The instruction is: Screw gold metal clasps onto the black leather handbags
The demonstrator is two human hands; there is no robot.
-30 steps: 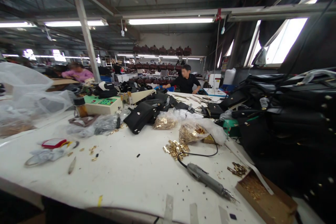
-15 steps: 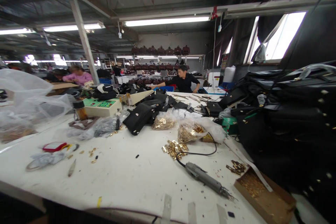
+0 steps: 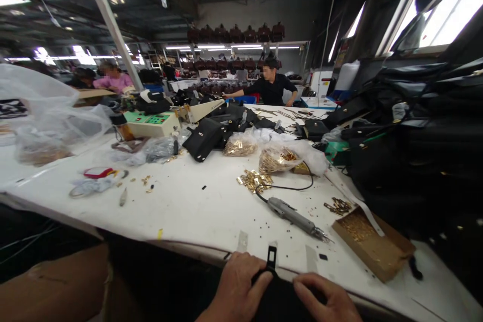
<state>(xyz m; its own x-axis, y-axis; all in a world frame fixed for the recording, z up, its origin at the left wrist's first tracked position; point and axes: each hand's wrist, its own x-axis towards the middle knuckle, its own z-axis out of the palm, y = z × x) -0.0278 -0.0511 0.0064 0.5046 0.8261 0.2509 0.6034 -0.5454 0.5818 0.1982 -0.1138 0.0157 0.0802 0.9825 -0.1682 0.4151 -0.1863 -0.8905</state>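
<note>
At the table's front edge, my left hand [image 3: 243, 282] is closed on a black bag piece [image 3: 281, 299], thumb on its top edge. A black tab with a rectangular slot [image 3: 271, 255] stands up from that piece beside my fingers. My right hand [image 3: 326, 297] grips the same piece at its right side, fingers bent. Beyond my hands a grey electric screwdriver [image 3: 296, 217] lies on the white table [image 3: 181, 211], its tip toward the right. Gold metal fittings [image 3: 254, 181] lie in a pile near its cable.
An open cardboard box [image 3: 396, 249] of small gold parts sits at the right, by dark metal pieces [image 3: 338, 206]. Plastic bags of fittings [image 3: 277, 157] and black bags [image 3: 204, 138] lie farther back. A person [image 3: 273, 85] in black is across the table.
The view has tilted down. Both my hands and the black bag piece have come into view at the front edge. The person across the table still has one arm stretched out.
</note>
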